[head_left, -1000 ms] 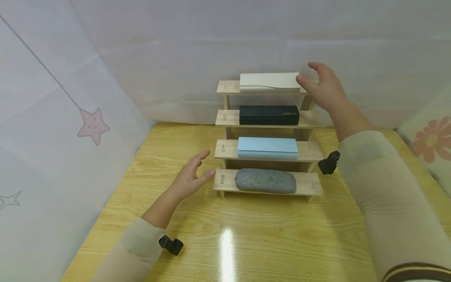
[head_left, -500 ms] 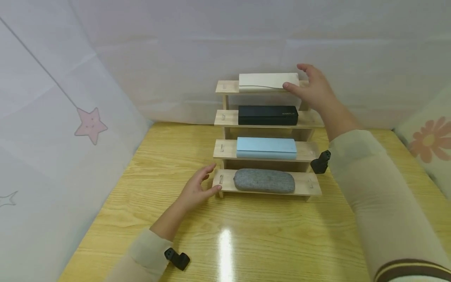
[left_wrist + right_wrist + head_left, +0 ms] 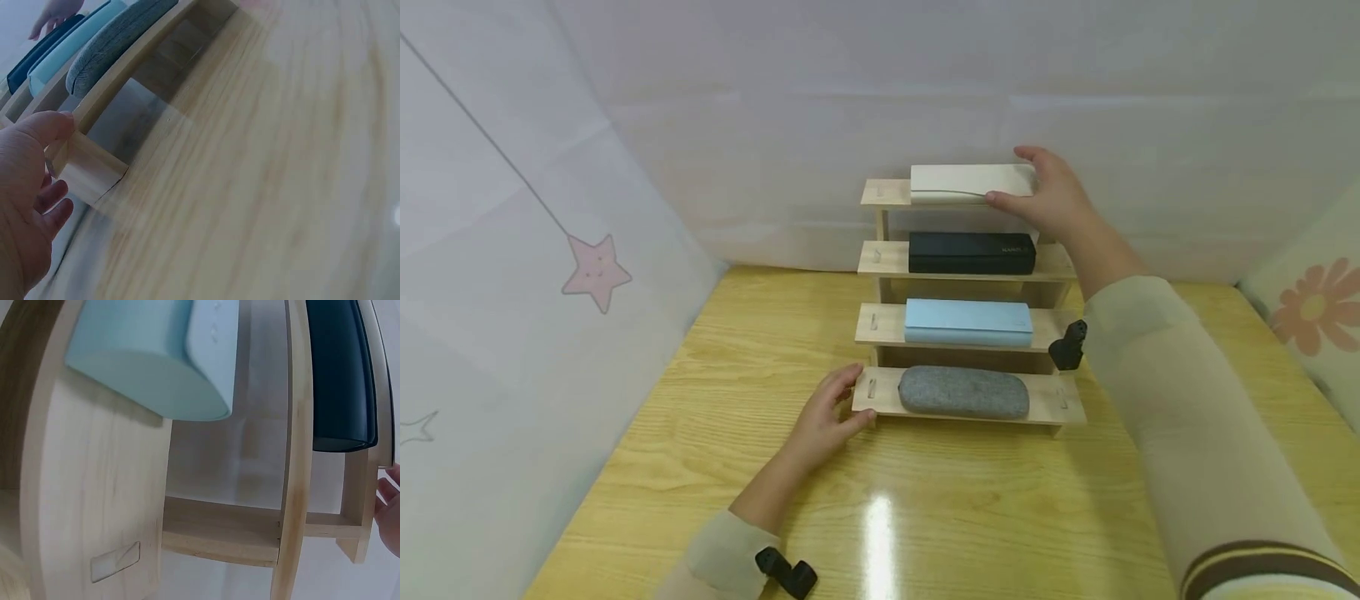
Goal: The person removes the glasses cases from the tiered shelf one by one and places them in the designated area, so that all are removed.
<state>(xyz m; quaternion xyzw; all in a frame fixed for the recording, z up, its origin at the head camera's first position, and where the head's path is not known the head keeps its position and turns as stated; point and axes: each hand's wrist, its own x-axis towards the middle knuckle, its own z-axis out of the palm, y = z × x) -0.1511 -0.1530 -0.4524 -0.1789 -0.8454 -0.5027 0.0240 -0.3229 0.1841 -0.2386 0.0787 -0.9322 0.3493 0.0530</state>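
Note:
A four-tier wooden display stand (image 3: 1045,398) bears one long case on each tier. On the top tier lies a white glasses case (image 3: 955,177), its right end between the thumb and fingers of my right hand (image 3: 1054,198). Below it come a black glasses case (image 3: 966,254), a light blue one (image 3: 964,323) and a grey fabric one (image 3: 962,392). My left hand (image 3: 822,423) grips the left end of the bottom tier. In the left wrist view, the thumb (image 3: 53,127) lies against the tier's end and the other fingers curl around its side.
The stand rises from a wood-grained table (image 3: 760,333). A pale cloth backdrop (image 3: 775,150) closes off the back and both sides, with a pink star (image 3: 597,271) at left and a flower (image 3: 1317,307) at right. Small black wrist cameras sit on both sleeves.
My right hand has moved left from beside the white case to around its right end. My left hand has moved right and down to the left end of the bottom tier.

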